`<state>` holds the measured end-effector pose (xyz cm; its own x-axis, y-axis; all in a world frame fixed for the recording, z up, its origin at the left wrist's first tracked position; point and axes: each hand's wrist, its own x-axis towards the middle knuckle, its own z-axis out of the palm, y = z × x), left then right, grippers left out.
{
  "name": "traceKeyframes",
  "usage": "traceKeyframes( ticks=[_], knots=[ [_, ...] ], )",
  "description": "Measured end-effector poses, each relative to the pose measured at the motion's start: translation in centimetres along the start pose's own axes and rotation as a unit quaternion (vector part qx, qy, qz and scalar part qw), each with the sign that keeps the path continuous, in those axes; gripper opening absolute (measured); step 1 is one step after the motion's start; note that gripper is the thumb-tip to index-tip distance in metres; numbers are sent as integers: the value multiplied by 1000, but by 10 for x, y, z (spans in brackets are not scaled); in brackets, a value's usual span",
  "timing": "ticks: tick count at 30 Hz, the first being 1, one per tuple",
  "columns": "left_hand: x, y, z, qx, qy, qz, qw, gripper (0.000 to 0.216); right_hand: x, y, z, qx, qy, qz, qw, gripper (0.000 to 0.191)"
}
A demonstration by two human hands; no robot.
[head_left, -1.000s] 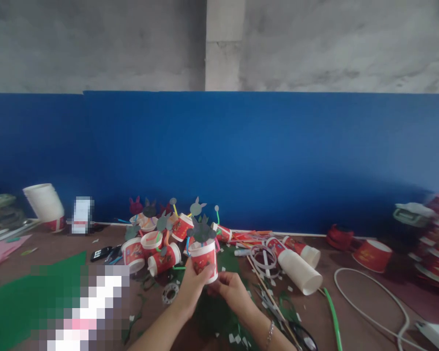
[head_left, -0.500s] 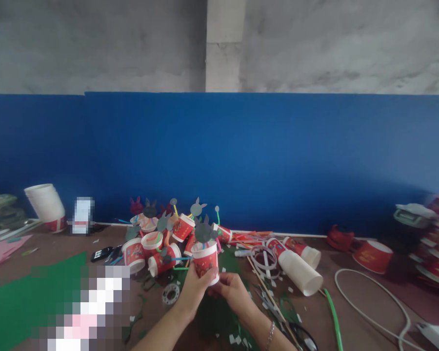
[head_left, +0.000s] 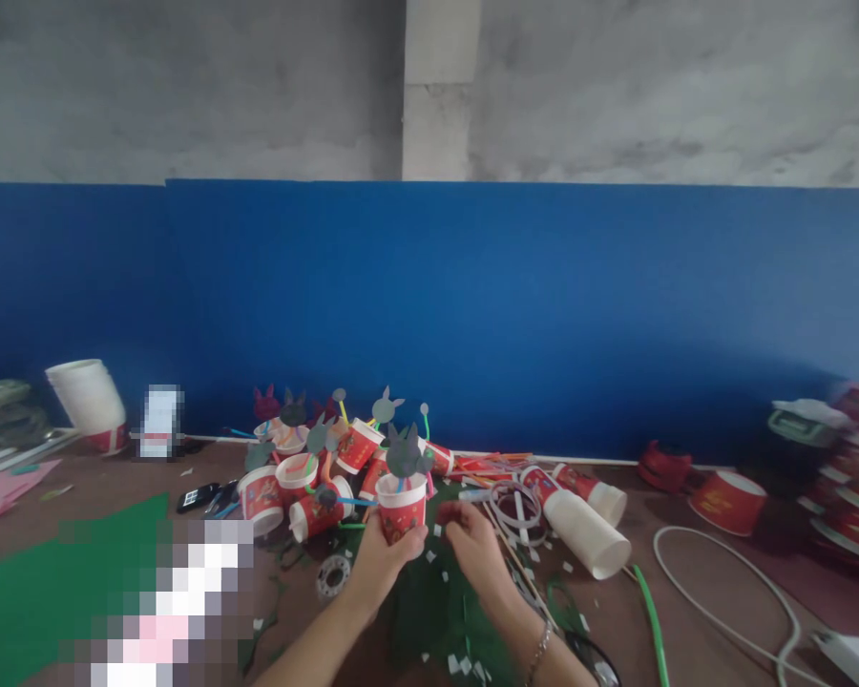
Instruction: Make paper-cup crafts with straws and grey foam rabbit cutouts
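Observation:
My left hand (head_left: 387, 563) is closed around a red and white paper cup (head_left: 402, 510), held upright above the table. Out of the cup's mouth rises a dark rabbit-head cutout (head_left: 405, 453). To the right of the cup, apart from it, my right hand (head_left: 472, 544) has loosely bent fingers, thumb apart, with nothing visible in them. Behind and left of the held cup lie several similar cups (head_left: 261, 501) with straws and animal-head cutouts. A roll of tape (head_left: 334, 576) lies left of my left wrist.
Stacked white cups (head_left: 588, 534) lie on their side at right, near loops of ribbon (head_left: 516, 510) and a bundle of straws (head_left: 491, 465). White scraps dot a green sheet (head_left: 426, 611) under my hands. A white cable (head_left: 730, 534) curls at right. A blue wall (head_left: 515, 305) stands behind.
My right hand has let go of the cup's lower side and moved up and right, away from it. My left hand still holds the cup in nearly the same place.

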<state>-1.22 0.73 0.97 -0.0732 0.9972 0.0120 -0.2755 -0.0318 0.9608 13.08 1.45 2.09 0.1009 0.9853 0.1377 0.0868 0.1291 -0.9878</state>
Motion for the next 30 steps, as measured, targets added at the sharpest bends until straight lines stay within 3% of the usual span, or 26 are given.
traceKeyframes(
  ticks=[2,5,18,23,30],
  knots=[
    [-1,-5,2,-5,-4,-21,1000,58,4,-10,-8,7,39,-32,999,25],
    [-6,-10,7,-9,-36,-34,999,59,7,-25,-18,14,18,-62,998,35],
    [-14,-7,9,-14,-97,-68,993,57,11,-29,-28,-16,-9,-53,998,19],
    [-22,13,13,-110,-130,-13,985,63,10,-30,-26,10,-46,-31,998,14],
    [-13,28,1,-143,-93,-42,984,35,6,-28,-19,-8,-113,-26,993,9]
  ],
)
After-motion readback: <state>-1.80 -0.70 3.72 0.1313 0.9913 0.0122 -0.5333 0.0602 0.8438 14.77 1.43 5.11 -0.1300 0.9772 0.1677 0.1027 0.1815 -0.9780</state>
